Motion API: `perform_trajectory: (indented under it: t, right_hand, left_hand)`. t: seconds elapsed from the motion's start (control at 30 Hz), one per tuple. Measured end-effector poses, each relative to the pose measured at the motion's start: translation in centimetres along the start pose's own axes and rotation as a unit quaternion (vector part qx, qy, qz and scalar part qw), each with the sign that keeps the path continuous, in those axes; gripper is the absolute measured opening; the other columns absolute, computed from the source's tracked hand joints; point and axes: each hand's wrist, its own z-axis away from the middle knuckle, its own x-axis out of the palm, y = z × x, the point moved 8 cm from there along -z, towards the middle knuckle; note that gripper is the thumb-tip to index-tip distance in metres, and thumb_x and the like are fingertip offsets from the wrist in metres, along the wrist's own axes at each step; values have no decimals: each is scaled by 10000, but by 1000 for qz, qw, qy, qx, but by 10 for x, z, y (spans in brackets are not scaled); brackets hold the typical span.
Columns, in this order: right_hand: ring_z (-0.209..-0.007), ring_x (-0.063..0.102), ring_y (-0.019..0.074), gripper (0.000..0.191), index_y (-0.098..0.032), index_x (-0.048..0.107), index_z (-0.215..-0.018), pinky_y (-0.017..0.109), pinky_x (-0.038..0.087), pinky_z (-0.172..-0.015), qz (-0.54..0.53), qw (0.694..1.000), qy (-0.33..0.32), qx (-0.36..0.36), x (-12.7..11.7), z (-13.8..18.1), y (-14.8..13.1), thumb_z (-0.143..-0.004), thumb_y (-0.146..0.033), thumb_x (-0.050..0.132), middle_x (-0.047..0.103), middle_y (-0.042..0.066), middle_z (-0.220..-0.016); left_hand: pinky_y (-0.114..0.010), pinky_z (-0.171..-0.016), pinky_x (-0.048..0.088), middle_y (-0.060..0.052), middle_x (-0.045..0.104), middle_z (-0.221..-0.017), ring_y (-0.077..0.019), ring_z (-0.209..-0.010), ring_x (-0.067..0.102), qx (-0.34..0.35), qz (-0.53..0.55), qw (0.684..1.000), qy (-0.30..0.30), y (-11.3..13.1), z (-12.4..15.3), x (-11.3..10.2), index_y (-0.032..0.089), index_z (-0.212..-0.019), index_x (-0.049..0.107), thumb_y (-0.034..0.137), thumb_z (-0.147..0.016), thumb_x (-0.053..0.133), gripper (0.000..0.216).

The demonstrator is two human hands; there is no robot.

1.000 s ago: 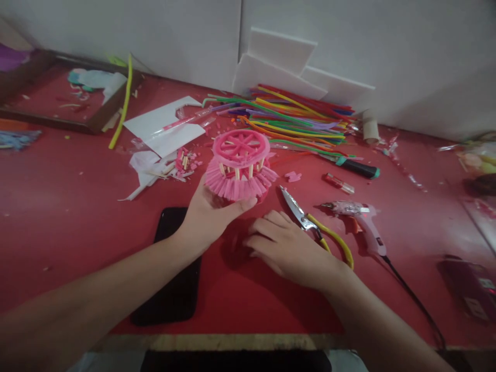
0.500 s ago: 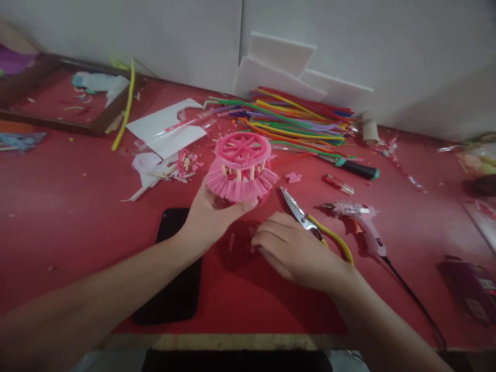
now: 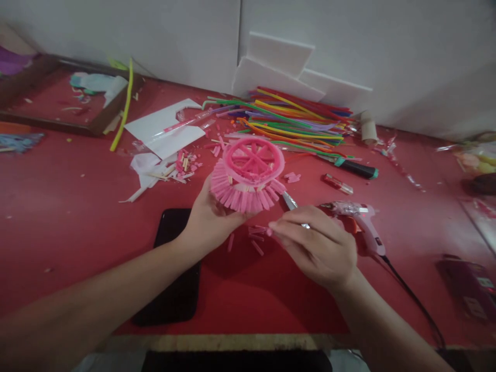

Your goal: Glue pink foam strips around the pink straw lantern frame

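My left hand (image 3: 209, 219) grips a pink round model (image 3: 248, 173) from below; it has a spoked wheel top, small wooden posts and a fringe of short pink straw pieces. The model is tilted toward me, just above the red table (image 3: 77, 206). My right hand (image 3: 315, 245) is raised a little off the table with fingers pinched on a short pink straw piece (image 3: 268, 231), close to the model's lower fringe. A few more pink straw pieces (image 3: 253, 243) lie on the table under the hands.
Scissors with yellow handles (image 3: 290, 202) lie partly under my right hand. A pink glue gun (image 3: 362, 219) with a black cord lies to its right. A black phone (image 3: 174, 268) lies under my left forearm. Coloured straws (image 3: 294, 121), a marker (image 3: 356, 168), white foam sheets (image 3: 279, 62) and paper scraps (image 3: 166, 129) lie further back.
My right hand rose from lying flat on the table and pinched a pink straw piece. My left hand tilted the pink model toward me and shifted it slightly right.
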Motion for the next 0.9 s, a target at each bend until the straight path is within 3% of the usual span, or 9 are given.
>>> perform_trajectory:
  t: [0.17, 0.37, 0.9]
  right_hand:
    - [-818, 730, 152, 247, -240, 738, -1086, 290, 617, -746, 72, 992, 77, 74, -12, 3, 7, -908, -87, 661, 753, 21, -929]
    - [-762, 734, 138, 126, -217, 721, -982, 258, 623, -708, 68, 983, 87, 147, -12, 3, 15, -908, -124, 681, 783, 1, -877]
    - [-753, 719, 137, 155, -222, 753, -970, 268, 628, -724, 79, 988, 71, 109, -9, -1, 8, -913, -116, 656, 755, 8, -852]
  left_hand:
    - [-438, -1040, 608, -125, 716, -1314, -306, -1229, 695, 75, -61, 995, -14, 4, 2, -1, 242, -1215, 589, 232, -608, 955, 708]
    - [-428, -1009, 617, -107, 716, -1295, -294, -1190, 710, 115, -83, 990, -23, 3, 4, -2, 265, -1284, 545, 182, -625, 909, 757]
    - [-418, -1007, 605, -99, 690, -1284, -289, -1194, 696, 119, -48, 991, -35, 4, 4, 4, 263, -1256, 545, 217, -644, 902, 710]
